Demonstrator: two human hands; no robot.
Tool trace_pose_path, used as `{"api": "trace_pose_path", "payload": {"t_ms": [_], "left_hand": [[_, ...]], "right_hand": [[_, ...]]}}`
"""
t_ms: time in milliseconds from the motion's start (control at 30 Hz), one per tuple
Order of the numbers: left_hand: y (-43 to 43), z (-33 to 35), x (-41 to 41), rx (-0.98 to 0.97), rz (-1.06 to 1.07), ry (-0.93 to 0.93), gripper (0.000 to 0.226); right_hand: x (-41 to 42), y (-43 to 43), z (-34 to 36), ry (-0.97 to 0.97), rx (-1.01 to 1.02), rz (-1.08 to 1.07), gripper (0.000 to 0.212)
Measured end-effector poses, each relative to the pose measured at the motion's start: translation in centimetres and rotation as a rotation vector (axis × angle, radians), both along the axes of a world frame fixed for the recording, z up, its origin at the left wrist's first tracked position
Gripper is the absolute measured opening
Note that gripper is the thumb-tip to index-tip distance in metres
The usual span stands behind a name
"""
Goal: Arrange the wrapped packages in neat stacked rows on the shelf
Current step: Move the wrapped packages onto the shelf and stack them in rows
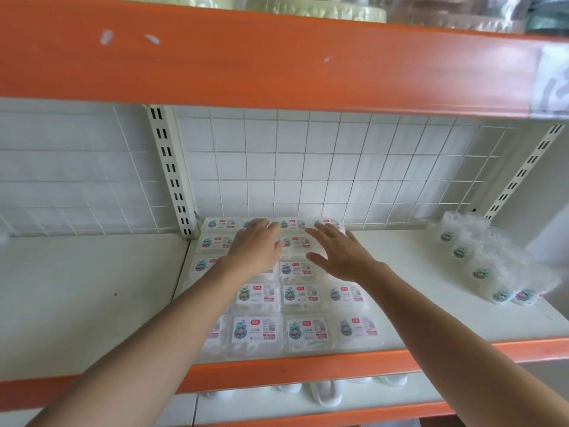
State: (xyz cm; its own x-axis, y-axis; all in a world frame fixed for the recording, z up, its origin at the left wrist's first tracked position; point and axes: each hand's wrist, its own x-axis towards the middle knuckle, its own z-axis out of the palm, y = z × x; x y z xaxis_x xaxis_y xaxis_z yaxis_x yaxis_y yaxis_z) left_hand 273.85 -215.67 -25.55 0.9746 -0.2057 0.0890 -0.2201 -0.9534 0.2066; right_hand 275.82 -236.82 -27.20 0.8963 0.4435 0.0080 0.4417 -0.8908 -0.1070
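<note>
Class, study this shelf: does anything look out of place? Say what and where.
Yes. The packs lie in a tidy grid, but the bundle at the right end of the shelf sits askew, its wrap crumpled.

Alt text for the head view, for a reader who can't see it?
A left hand and right hand, fingers straight, reach over the back rows of wrapped packages laid in a grid on a white shelf. Wrapped round containers lie to the right.

Long, slender, bare left forearm (pixel 160 328) and matching bare right forearm (pixel 431 318), uncovered from the wrists to the near edge. Bare left hand (pixel 255 245) and bare right hand (pixel 341 257), slightly blurred, skin showing throughout.
</note>
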Motion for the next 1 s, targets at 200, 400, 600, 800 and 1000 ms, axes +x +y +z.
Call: {"api": "trace_pose_path", "payload": {"t_ms": [200, 400, 600, 800, 1000], "left_hand": [[5.2, 0.0, -1.1, 0.017, 0.003, -0.007, 0.057], [9.6, -0.9, -3.1, 0.056, 0.059, 0.036, 0.062], [13.4, -0.2, -7.3, 0.067, 0.150, -0.012, 0.061], [19.0, 0.4, -13.5, 0.149, 0.389, -0.019, 0.062], [25.2, -0.2, -20.0, 0.157, 0.586, 0.033, 0.061]], "right_hand": [[-1.7, 5.2, 0.5, -0.025, 0.002, -0.023, 0.066], [-4.1, 9.7, -0.2, -0.002, 0.032, -0.072, 0.066], [-5.7, 13.9, 0.4, -0.009, 0.048, 0.047, 0.065], [-7.2, 20.7, 0.2, -0.034, 0.121, 0.232, 0.067], [-10.9, 28.2, 0.2, -0.018, 0.088, 0.397, 0.069]]}}
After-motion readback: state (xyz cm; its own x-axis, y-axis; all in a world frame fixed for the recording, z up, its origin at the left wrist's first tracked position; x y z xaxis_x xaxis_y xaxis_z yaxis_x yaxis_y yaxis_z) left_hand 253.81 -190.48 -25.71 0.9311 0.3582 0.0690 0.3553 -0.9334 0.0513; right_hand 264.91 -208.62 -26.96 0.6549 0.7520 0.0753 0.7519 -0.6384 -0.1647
